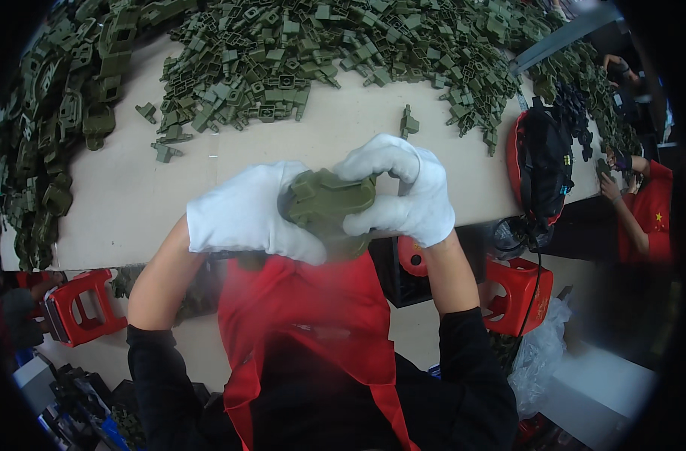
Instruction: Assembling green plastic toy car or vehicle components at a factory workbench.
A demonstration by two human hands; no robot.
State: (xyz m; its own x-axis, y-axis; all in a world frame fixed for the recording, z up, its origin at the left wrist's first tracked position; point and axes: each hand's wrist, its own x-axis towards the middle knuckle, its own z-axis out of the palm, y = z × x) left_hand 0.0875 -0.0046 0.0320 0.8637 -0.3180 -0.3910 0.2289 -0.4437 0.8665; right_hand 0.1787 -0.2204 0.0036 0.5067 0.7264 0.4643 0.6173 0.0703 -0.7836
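Between my two white-gloved hands is an olive-green moulded plastic part (332, 199), held up near the table's front edge. My left hand (256, 210) grips its left side, with the thumb low along its near edge. From the right, the fingers of my right hand (403, 192) curl over the top, and the thumb presses its lower right side. The lower portion of the part looks blurred. A single small green plastic piece (409, 122) lies on the table (283, 146) just beyond my right hand.
Heaps of small green plastic pieces (283, 60) cover the far table. Larger green parts (53, 143) pile up at left. A black-and-red bag (542, 161) sits at right. Red stools (87, 307) stand below the table. A co-worker in a red top (648, 214) handles something at right.
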